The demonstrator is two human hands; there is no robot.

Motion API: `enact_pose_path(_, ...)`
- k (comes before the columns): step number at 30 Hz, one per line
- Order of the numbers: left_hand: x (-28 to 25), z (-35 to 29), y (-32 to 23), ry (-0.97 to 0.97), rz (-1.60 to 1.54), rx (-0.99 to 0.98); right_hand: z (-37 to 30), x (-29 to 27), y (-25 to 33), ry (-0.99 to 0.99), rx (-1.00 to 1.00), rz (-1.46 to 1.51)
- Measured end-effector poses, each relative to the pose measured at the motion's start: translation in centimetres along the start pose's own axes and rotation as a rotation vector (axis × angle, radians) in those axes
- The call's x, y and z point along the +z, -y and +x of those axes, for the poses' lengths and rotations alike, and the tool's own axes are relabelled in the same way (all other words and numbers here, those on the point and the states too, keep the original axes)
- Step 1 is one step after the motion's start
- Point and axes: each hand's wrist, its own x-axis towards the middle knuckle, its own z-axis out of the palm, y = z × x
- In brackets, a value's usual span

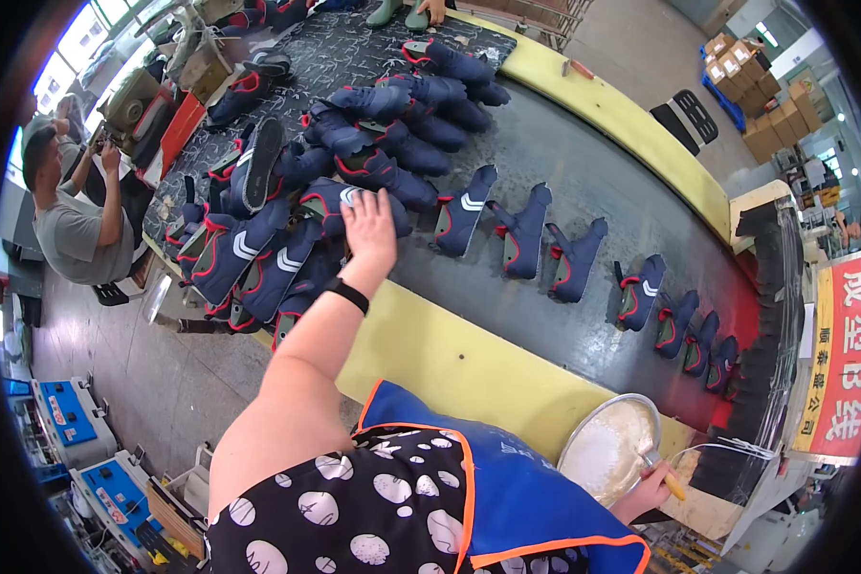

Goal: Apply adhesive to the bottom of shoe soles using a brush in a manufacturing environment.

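Observation:
My left hand [368,228] lies with fingers stretched out over a navy shoe upper [327,207] with red trim and white stripes, at the near edge of a large heap of similar shoes [392,134]. At the lower right my right hand [644,495] is closed around a brush with a yellow handle [675,487]. The brush's metal part reaches into a round metal bowl [590,418] of white paste. This hand is right against the bowl's rim; some of its fingers are hidden.
Several navy shoe uppers [574,258] stand in a row on the grey conveyor belt [536,330], leading toward a red-lit opening with dark strips [765,316]. Yellow ledges [469,359] border the belt. A seated person [81,225] is at left; another person's hand [435,10] shows at the far end.

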Motion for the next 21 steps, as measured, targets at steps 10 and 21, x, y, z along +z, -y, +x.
enact_pose_path(10, -1.2, 2.1, 0.7, 0.202, 0.227, 0.328, -2.6, -0.9, 0.0, 0.014, -0.033, 0.082)
enact_pose_path(21, -13.9, -13.5, -10.1, 0.527, -0.043, 1.114, -2.9, -2.3, -0.6, -0.02, 0.06, 0.151)
